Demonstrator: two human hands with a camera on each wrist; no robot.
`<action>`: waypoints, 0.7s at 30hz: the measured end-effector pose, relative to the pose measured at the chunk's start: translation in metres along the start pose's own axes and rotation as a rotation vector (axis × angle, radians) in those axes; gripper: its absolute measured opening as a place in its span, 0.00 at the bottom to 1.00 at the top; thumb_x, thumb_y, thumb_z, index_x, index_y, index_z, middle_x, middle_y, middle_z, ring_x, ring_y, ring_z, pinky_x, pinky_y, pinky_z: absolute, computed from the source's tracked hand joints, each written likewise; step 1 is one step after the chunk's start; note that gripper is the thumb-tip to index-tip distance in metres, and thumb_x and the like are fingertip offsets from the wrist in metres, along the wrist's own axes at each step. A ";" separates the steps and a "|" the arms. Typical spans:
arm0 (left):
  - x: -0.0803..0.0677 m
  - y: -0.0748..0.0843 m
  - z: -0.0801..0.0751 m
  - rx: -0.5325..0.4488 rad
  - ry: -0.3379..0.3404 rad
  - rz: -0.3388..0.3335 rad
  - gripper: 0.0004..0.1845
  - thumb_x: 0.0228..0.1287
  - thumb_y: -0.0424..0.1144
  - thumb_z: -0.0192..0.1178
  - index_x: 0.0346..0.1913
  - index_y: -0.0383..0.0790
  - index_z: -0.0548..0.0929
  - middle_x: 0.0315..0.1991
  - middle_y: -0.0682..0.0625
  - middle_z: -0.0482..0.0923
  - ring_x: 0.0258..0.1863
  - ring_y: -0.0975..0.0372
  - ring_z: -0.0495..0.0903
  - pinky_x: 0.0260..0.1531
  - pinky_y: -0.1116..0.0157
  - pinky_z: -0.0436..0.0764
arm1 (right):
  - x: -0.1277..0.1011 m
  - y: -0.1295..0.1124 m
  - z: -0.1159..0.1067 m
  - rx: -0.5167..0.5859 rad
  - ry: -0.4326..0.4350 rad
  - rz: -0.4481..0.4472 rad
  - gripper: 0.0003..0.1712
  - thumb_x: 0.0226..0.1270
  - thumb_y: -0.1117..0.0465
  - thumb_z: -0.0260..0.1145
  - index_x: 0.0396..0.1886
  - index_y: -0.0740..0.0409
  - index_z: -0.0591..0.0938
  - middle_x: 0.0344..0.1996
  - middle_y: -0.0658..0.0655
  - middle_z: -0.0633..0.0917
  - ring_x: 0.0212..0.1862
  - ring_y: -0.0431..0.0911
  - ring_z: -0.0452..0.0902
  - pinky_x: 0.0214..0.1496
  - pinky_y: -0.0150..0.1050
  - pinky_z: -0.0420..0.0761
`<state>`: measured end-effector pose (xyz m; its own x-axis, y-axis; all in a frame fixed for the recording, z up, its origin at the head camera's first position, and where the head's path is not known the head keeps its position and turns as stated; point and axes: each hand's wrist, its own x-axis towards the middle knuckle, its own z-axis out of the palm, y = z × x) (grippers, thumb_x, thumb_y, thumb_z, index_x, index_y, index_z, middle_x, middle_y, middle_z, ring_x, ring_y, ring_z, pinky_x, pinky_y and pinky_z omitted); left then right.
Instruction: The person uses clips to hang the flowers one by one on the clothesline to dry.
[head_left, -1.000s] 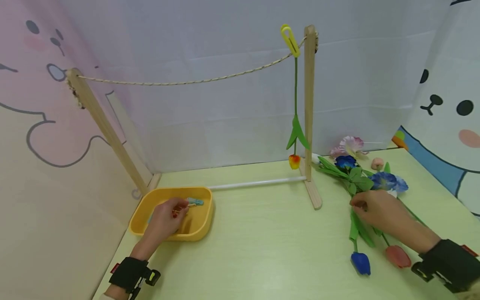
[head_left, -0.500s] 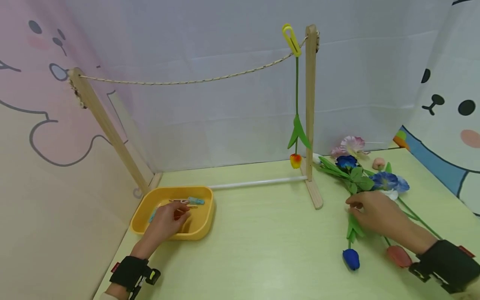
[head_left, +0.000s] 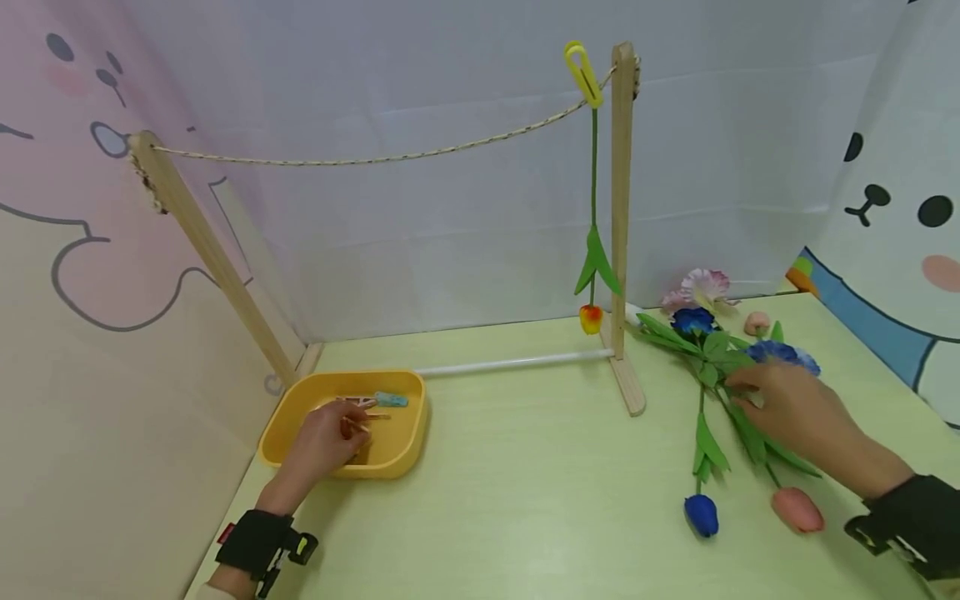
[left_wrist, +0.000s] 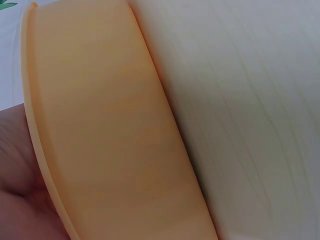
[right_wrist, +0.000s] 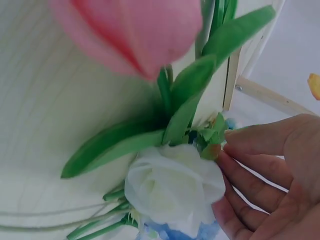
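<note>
In the head view, my left hand (head_left: 326,439) is inside the yellow tray (head_left: 416,433), pinching a thin, light clothespin (head_left: 357,426) that the fingers partly cover. A blue clothespin (head_left: 391,400) and pinkish ones lie beyond it. The left wrist view shows mainly the tray's outer wall (left_wrist: 110,120). My right hand (head_left: 798,408) reaches over the artificial flowers, its thumb and fingertips at some green leaves (right_wrist: 214,137) beside a white rose (right_wrist: 175,187). The fingers are fairly straight. A pink tulip (head_left: 797,510) and a blue tulip (head_left: 701,515) lie nearer me.
Between two wooden posts (head_left: 621,208) sags a rope (head_left: 375,160). On it, a yellow clothespin (head_left: 584,77) holds an orange-yellow tulip (head_left: 591,319) head down near the right post. A white bar (head_left: 517,364) joins the posts low down. More flowers (head_left: 693,321) lie behind my right hand.
The blue tulip has shifted left and lies apart from the pink one. My right hand has moved to the right, away from its stem. My left hand keeps working in the tray.
</note>
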<state>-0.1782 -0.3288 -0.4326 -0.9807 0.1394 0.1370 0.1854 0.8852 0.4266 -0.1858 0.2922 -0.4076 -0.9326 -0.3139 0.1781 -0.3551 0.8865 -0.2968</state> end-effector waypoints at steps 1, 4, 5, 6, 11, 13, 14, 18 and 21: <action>0.001 0.000 0.000 -0.005 -0.007 -0.002 0.11 0.57 0.29 0.75 0.43 0.34 0.86 0.32 0.50 0.82 0.28 0.62 0.75 0.29 0.67 0.77 | 0.001 -0.001 0.002 -0.009 -0.010 -0.013 0.13 0.61 0.68 0.74 0.46 0.66 0.89 0.37 0.62 0.89 0.32 0.51 0.82 0.22 0.37 0.73; 0.001 0.001 0.001 -0.024 -0.025 -0.015 0.12 0.55 0.28 0.75 0.42 0.33 0.86 0.33 0.50 0.83 0.28 0.62 0.77 0.29 0.67 0.78 | 0.004 -0.007 0.008 -0.022 -0.050 -0.075 0.14 0.58 0.70 0.75 0.45 0.65 0.90 0.37 0.59 0.89 0.33 0.49 0.83 0.25 0.40 0.78; 0.002 0.001 0.001 -0.026 -0.029 -0.021 0.12 0.55 0.28 0.76 0.42 0.34 0.86 0.34 0.50 0.83 0.29 0.62 0.77 0.29 0.67 0.79 | 0.005 -0.009 0.010 -0.018 -0.073 -0.089 0.14 0.57 0.70 0.76 0.45 0.65 0.89 0.37 0.58 0.89 0.33 0.49 0.83 0.26 0.41 0.79; 0.002 0.002 0.000 -0.029 -0.033 -0.025 0.12 0.55 0.28 0.76 0.42 0.34 0.86 0.34 0.50 0.83 0.29 0.62 0.78 0.30 0.67 0.79 | 0.006 -0.011 0.013 -0.021 -0.088 -0.102 0.14 0.56 0.70 0.76 0.44 0.64 0.90 0.37 0.57 0.89 0.36 0.51 0.84 0.29 0.43 0.82; -0.001 0.000 -0.003 -0.080 -0.034 -0.033 0.15 0.54 0.25 0.76 0.45 0.30 0.86 0.38 0.46 0.85 0.33 0.59 0.85 0.35 0.62 0.86 | 0.007 -0.020 0.026 0.023 -0.138 -0.104 0.10 0.59 0.69 0.75 0.42 0.65 0.89 0.34 0.55 0.89 0.36 0.50 0.85 0.34 0.46 0.86; -0.002 -0.001 -0.004 -0.100 -0.031 -0.022 0.15 0.54 0.24 0.75 0.45 0.29 0.86 0.39 0.45 0.86 0.35 0.57 0.87 0.38 0.59 0.87 | 0.007 -0.021 0.030 0.030 -0.123 -0.104 0.09 0.60 0.68 0.75 0.40 0.65 0.89 0.33 0.54 0.88 0.34 0.48 0.85 0.33 0.45 0.86; -0.002 -0.001 -0.004 -0.106 -0.030 -0.014 0.15 0.55 0.24 0.75 0.46 0.29 0.85 0.39 0.45 0.86 0.35 0.56 0.87 0.38 0.59 0.88 | 0.007 -0.022 0.031 0.029 -0.109 -0.107 0.08 0.60 0.67 0.75 0.39 0.64 0.89 0.32 0.53 0.88 0.33 0.47 0.85 0.33 0.45 0.85; 0.000 0.000 -0.003 -0.112 -0.023 0.020 0.15 0.55 0.25 0.75 0.46 0.31 0.86 0.40 0.45 0.87 0.35 0.57 0.87 0.39 0.59 0.88 | 0.005 -0.028 0.035 -0.001 -0.062 -0.130 0.07 0.60 0.63 0.77 0.35 0.60 0.89 0.31 0.51 0.87 0.33 0.48 0.85 0.33 0.45 0.85; 0.002 0.003 -0.002 -0.115 -0.020 0.029 0.15 0.55 0.25 0.75 0.47 0.31 0.86 0.41 0.44 0.86 0.35 0.57 0.87 0.40 0.59 0.88 | 0.003 -0.036 0.038 -0.011 -0.053 -0.154 0.07 0.60 0.60 0.78 0.34 0.57 0.89 0.32 0.50 0.86 0.33 0.47 0.84 0.31 0.42 0.84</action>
<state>-0.1794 -0.3266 -0.4297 -0.9756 0.1745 0.1336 0.2189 0.8242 0.5222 -0.1786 0.2467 -0.4318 -0.8695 -0.4634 0.1711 -0.4935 0.8302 -0.2593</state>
